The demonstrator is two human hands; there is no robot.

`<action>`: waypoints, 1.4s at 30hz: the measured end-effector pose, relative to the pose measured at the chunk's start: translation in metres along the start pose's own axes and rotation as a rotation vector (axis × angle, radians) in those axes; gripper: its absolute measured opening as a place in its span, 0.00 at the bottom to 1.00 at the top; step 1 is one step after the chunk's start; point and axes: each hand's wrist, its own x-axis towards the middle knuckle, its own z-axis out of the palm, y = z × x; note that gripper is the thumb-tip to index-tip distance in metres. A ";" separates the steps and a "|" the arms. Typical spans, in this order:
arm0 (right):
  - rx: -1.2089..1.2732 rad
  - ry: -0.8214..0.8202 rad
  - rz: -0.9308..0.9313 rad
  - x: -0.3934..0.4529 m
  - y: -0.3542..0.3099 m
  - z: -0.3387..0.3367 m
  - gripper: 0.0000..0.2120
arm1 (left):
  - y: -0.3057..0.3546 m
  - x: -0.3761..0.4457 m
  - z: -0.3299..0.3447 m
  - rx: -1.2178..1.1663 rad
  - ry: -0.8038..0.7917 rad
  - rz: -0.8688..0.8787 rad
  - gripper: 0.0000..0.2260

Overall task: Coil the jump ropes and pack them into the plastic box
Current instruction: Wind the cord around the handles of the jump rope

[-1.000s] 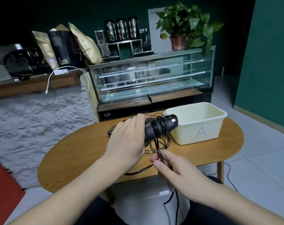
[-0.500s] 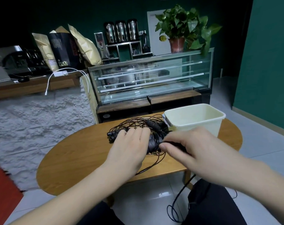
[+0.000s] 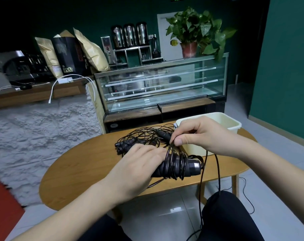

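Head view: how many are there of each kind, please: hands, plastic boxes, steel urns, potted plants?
Hands: 2 (left hand, right hand)
Box: 1
Urns: 3
Plant: 1
Total: 7

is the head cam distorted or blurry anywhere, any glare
Head view: wide-angle bend shows in the leaning display case and curved table edge; the hands and wrapped handles are fairly sharp; soft glare sits on the floor tiles; the back wall is dim and murky.
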 end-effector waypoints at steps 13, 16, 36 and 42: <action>0.359 0.112 0.025 -0.008 0.030 0.035 0.07 | 0.001 0.003 -0.001 -0.117 0.104 0.079 0.05; 0.392 0.138 -0.016 -0.006 0.024 0.030 0.07 | 0.003 0.005 -0.003 -0.104 0.090 0.076 0.05; 0.393 0.145 -0.015 0.003 0.015 0.015 0.05 | 0.004 -0.003 0.000 -0.126 -0.096 0.001 0.18; 0.555 0.055 0.101 -0.004 0.035 0.034 0.05 | 0.006 0.002 -0.005 -0.135 0.109 0.003 0.12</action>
